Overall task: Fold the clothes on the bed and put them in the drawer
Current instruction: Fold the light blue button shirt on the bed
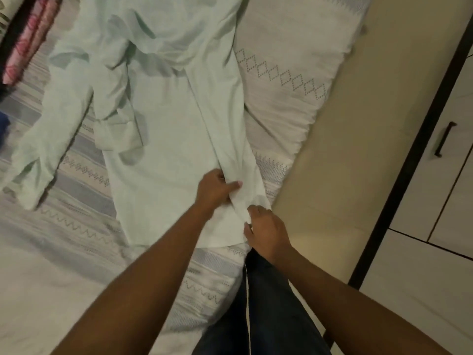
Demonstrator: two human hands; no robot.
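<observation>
We've got a pale mint long-sleeved shirt (166,139) laid out on the bed (64,252). It runs from 12 o'clock down to the middle of the view, with the hem end nearest us. One sleeve (51,124) trails off toward 9 o'clock over the sheet. The other sleeve (115,111) is flopped back across the body of the shirt, cuff roughly at 10 o'clock from centre.

Both hands are busy at the hem. Our left hand (217,188), just right of centre, has its fingers curled round a bunched ridge of the fabric with the thumb lying along the top. Our right hand (266,231), a bit lower toward 5 o'clock, pinches the shirt's edge right at the bottom corner, close to the side of the mattress. The two hands sit near each other on the same fold but don't touch.

The bed itself wears a pale sheet with grey stripes and zigzag and diamond stitching. Up at 10 o'clock there's a stack of pink patterned fabric (28,39), blurry, and something blue (3,129) peeks in at 9 o'clock. Our dark trousers (268,303) show at 6 o'clock. Off at 3 o'clock, past a strip of beige floor (358,124), stand pale cabinet fronts (422,265) with a dark handle (445,139).
</observation>
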